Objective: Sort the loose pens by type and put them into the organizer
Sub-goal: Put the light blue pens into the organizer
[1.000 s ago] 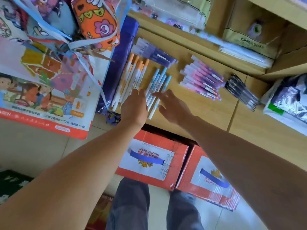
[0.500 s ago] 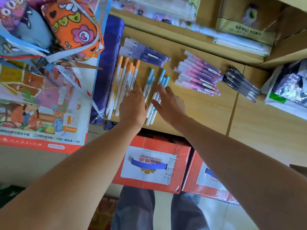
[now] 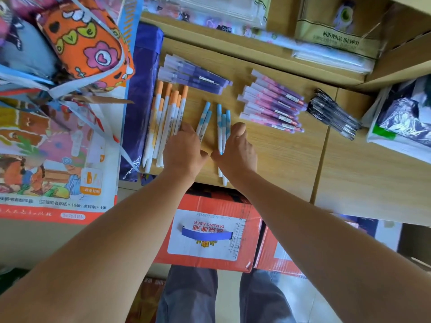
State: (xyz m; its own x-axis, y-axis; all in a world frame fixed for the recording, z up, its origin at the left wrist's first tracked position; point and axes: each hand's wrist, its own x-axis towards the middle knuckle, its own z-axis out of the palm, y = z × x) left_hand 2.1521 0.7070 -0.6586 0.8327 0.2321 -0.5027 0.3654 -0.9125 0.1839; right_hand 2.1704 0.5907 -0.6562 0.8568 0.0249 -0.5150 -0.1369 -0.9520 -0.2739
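Several white pens lie sorted in groups on a wooden shelf (image 3: pixel 279 155): orange-capped pens (image 3: pixel 168 113) at the left, blue-capped pens (image 3: pixel 222 120) in the middle, purple pens (image 3: pixel 193 75) behind, pink pens (image 3: pixel 272 103) and black pens (image 3: pixel 333 115) to the right. My right hand (image 3: pixel 235 148) grips three blue-capped pens, whose white ends stick out below it past the shelf edge. My left hand (image 3: pixel 184 150) has its fingers bent over the lower ends of two more blue-capped pens (image 3: pixel 203 120), right beside the orange-capped group. I see no organizer.
A purple plastic bag (image 3: pixel 140 101) borders the pens on the left, with an orange patterned pouch (image 3: pixel 86 43) and a printed sticker pack (image 3: pixel 46 159) beyond it. Red beer cartons (image 3: pixel 210 229) stand below the shelf. A white bag (image 3: pixel 401 122) sits at the right.
The blue-capped pens have split into a pair and a trio. Both hands moved in from flat on the shelf and curled their fingers, the right one around the trio.
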